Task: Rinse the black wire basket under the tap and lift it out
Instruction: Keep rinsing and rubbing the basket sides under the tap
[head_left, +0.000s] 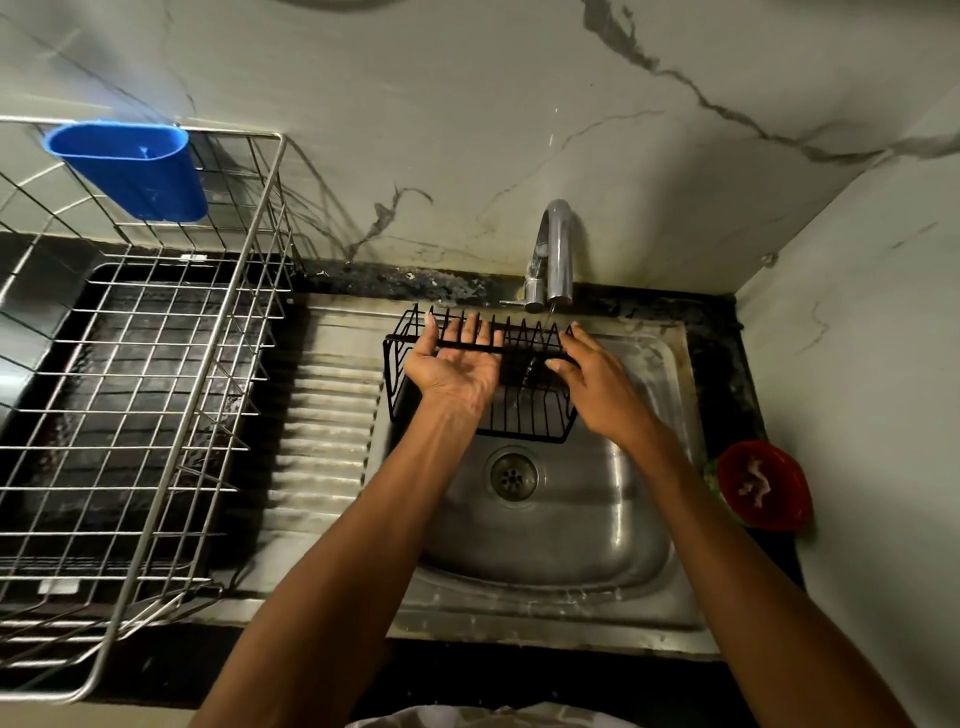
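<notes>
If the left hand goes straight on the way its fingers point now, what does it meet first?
The left hand already touches the black wire basket; beyond its wires, probably the sink's back rim, then the marble wall. Depth is unclear.

Home kitchen: steel sink (545, 545), tap (556, 249), dish rack (156, 395), marble wall (467, 104).

Dim warm light, wide-angle bending at edges, slight blur
</notes>
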